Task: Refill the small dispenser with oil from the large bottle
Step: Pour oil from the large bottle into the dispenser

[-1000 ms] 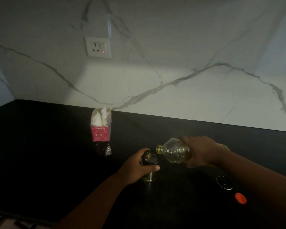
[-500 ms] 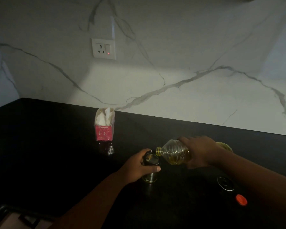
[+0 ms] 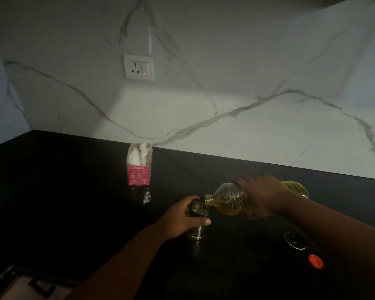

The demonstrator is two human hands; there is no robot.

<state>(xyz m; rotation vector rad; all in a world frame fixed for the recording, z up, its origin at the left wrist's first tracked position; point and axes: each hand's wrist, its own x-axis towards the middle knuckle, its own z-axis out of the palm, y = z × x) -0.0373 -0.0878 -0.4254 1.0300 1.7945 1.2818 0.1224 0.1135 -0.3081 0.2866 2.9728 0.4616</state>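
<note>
The small glass dispenser (image 3: 197, 230) stands open-topped on the black counter (image 3: 74, 202). My left hand (image 3: 181, 219) grips it around its upper part. My right hand (image 3: 260, 195) holds the large clear oil bottle (image 3: 227, 201) tipped on its side, neck pointing left. The bottle's mouth sits right at the dispenser's rim, and yellow oil has pooled toward the neck. The bottle's rear end shows past my wrist.
A red bottle cap (image 3: 315, 261) and a round black dispenser lid (image 3: 294, 241) lie on the counter at the right. A pink box of tissues (image 3: 139, 167) stands near the marble wall. A wall socket (image 3: 138, 67) is above. A stove edge (image 3: 20, 284) shows bottom left.
The large bottle has tipped further and its mouth has come closer to the dispenser's rim; oil has run toward the neck. My left hand has kept its hold.
</note>
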